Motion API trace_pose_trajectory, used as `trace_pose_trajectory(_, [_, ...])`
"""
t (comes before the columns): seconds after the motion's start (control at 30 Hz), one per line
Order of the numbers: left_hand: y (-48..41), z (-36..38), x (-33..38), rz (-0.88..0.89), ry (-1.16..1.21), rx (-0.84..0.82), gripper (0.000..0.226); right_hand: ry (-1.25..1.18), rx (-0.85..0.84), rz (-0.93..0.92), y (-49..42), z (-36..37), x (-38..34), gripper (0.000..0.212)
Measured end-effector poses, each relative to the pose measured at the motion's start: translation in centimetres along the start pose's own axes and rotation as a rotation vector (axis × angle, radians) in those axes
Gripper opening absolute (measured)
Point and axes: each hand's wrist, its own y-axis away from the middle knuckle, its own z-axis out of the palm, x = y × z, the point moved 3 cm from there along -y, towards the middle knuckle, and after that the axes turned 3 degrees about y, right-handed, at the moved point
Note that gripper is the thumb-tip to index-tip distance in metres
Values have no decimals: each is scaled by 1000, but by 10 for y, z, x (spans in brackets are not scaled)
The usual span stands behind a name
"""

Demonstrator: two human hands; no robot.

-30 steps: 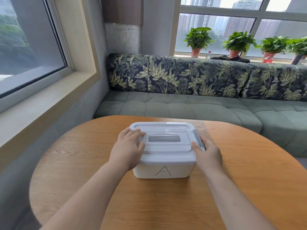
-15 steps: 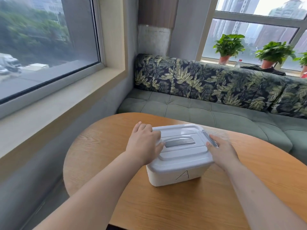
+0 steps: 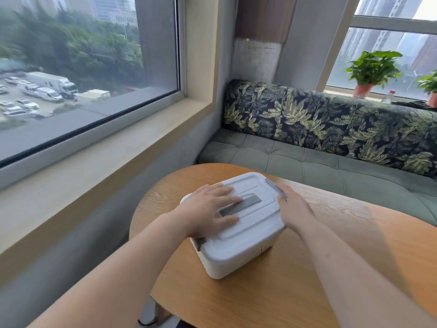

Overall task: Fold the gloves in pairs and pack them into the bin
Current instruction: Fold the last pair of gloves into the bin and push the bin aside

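A white plastic bin [image 3: 236,259] with its lid on stands near the left end of the round wooden table [image 3: 307,275]. The lid has a grey handle [image 3: 246,204] lying flat in its middle. My left hand [image 3: 208,209] rests flat on the lid, fingers straight and spread across the handle. My right hand [image 3: 292,207] lies against the bin's right side, fingertips at the grey latch [image 3: 275,188]. No gloves show anywhere; the bin's inside is hidden by the lid.
A green sofa [image 3: 331,166] with a leaf-patterned backrest runs behind the table. Potted plants [image 3: 371,69] stand on the sill at the far right. A wide window ledge [image 3: 99,166] lines the left wall, close to the table's left edge.
The view has swung left and the bin has turned, so its lettered front no longer faces me. My left hand slid from the lid's left edge onto the handle; the right stayed at the latch.
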Motion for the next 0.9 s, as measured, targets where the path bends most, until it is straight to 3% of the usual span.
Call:
trace_pose_trajectory(0.27, [20, -21, -42, -190, 0, 24, 60, 278, -56, -41, -9, 44, -61, 69])
trace_pose_trajectory(0.53, [20, -19, -56, -414, -3, 116, 62, 270, -77, -108, -15, 86, -108, 70])
trace_pose_trajectory(0.9, [12, -10, -47, -551, -52, 230, 62, 252, -106, -143, -17, 93, -117, 66])
